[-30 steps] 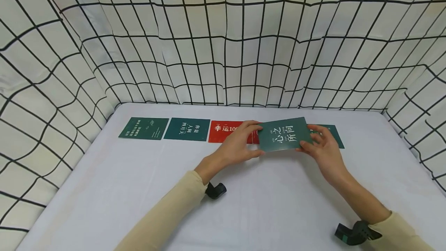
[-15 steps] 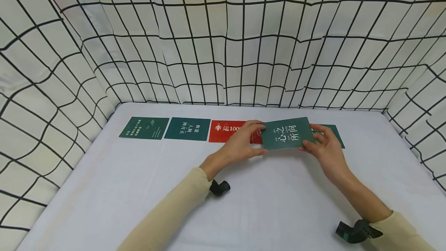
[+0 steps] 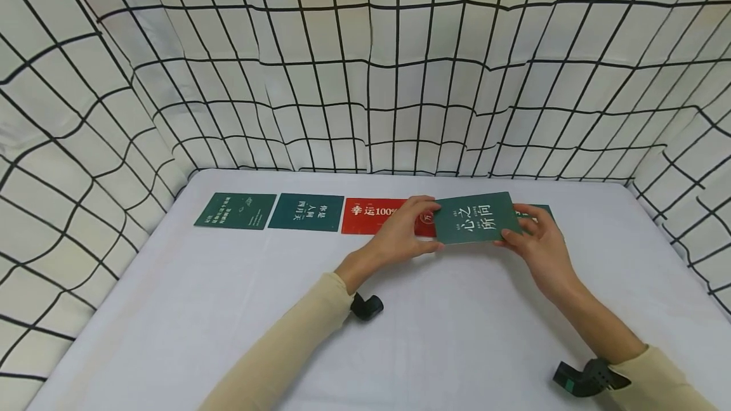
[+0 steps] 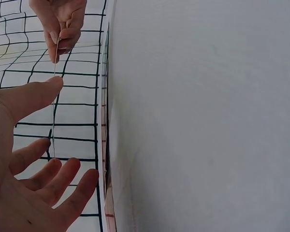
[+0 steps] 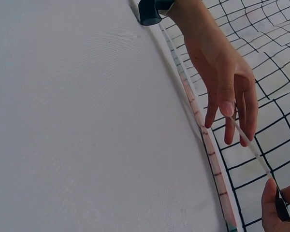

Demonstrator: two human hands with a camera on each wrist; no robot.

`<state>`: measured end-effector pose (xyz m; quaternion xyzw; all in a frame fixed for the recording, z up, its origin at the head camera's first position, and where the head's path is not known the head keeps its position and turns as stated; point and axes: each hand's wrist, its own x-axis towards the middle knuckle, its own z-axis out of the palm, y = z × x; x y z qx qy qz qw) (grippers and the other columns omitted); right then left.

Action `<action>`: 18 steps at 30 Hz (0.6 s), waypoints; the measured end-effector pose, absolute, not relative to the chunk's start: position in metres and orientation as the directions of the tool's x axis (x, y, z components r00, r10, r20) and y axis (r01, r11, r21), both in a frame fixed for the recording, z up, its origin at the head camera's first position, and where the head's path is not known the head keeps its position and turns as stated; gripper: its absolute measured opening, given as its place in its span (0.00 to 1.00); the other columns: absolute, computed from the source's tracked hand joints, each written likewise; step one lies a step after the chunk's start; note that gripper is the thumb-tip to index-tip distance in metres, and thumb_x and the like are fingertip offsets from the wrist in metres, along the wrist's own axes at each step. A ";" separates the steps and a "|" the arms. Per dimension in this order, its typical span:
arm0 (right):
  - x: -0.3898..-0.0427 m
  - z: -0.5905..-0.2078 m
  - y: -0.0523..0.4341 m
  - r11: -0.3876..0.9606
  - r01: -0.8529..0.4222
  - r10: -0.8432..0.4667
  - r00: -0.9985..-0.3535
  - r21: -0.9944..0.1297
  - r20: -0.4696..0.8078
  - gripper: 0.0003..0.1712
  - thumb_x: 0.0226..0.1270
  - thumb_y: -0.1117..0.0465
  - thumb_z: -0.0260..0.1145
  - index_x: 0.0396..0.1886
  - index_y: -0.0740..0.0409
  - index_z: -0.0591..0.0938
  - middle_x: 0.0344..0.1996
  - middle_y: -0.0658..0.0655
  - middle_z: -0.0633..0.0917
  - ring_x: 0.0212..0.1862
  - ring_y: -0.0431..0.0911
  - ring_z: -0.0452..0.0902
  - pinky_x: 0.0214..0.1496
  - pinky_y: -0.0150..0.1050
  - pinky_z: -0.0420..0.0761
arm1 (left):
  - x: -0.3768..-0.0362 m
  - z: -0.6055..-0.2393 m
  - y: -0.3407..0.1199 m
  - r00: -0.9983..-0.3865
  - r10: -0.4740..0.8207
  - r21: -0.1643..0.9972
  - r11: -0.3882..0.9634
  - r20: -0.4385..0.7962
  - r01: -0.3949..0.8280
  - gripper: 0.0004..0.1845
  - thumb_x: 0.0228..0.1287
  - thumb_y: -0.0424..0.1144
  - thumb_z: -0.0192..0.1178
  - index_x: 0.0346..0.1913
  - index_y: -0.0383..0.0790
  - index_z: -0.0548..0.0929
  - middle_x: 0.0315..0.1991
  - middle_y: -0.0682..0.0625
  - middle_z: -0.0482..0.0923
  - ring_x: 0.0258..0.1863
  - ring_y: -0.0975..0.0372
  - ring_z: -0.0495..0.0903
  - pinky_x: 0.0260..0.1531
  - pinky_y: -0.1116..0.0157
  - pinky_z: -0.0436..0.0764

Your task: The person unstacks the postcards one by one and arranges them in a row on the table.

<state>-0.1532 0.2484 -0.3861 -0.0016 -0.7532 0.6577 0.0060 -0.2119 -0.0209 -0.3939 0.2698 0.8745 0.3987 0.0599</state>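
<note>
Far left of the row in the head view: a green card (image 3: 235, 210), flat on the white table (image 3: 228, 309). Next right, a second green card (image 3: 306, 212), then a red card (image 3: 374, 215), all edge to edge along the back of the table.

Centre, slightly right: left hand (image 3: 400, 233) pinching the left edge of the held card (image 3: 478, 217) between thumb and fingers, partly covering the red card's right end. Right of that, right hand (image 3: 537, 243) pinching the right edge the same way. Held card lifted off the table, over the gap between the red card and a last green card (image 3: 542, 211) peeking out behind the right hand.

Long axis running left to right across the frame, parallel to the row; printed face up and tilted toward the camera, far edge slightly higher. Seen edge-on as a thin line in the left wrist view (image 4: 53, 116) and as a pale strip in the right wrist view (image 5: 251, 145).

Risks, as a judgement: thin edge pinches, so a slip likely to drop the card skewed; lowering too far left likely to overlap the red card or nudge the row out of line.
</note>
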 end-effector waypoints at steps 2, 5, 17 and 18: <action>-0.153 -0.386 0.249 0.129 -0.005 0.013 -1.000 -0.992 0.007 0.40 0.76 0.71 0.62 0.79 0.67 0.53 0.48 0.51 0.79 0.42 0.34 0.87 0.53 0.28 0.87 | -0.212 -0.394 -0.020 -0.848 0.518 0.732 0.534 0.114 0.424 0.40 0.59 0.43 0.76 0.74 0.42 0.72 0.78 0.48 0.65 0.76 0.54 0.67 0.73 0.54 0.76; -0.153 -0.386 0.250 0.123 -0.001 0.020 -1.000 -0.992 0.003 0.40 0.75 0.71 0.62 0.79 0.67 0.53 0.48 0.50 0.79 0.42 0.34 0.87 0.53 0.28 0.87 | -0.213 -0.395 -0.019 -0.846 0.519 0.734 0.528 0.120 0.428 0.40 0.59 0.42 0.76 0.73 0.42 0.73 0.77 0.48 0.65 0.76 0.54 0.68 0.74 0.54 0.76; -0.153 -0.388 0.259 0.085 -0.003 0.039 -0.999 -0.996 0.006 0.41 0.74 0.72 0.63 0.79 0.66 0.53 0.46 0.50 0.79 0.42 0.34 0.87 0.51 0.29 0.88 | -0.216 -0.395 -0.010 -0.843 0.526 0.734 0.527 0.114 0.428 0.40 0.60 0.43 0.76 0.74 0.43 0.72 0.78 0.49 0.65 0.76 0.56 0.67 0.74 0.56 0.75; -0.153 -0.388 0.259 0.076 -0.003 0.040 -0.999 -0.997 0.006 0.41 0.74 0.72 0.64 0.79 0.67 0.53 0.46 0.50 0.79 0.41 0.34 0.87 0.51 0.29 0.88 | -0.216 -0.396 -0.009 -0.842 0.528 0.733 0.527 0.114 0.430 0.40 0.61 0.43 0.76 0.74 0.42 0.72 0.78 0.49 0.64 0.76 0.56 0.67 0.74 0.56 0.75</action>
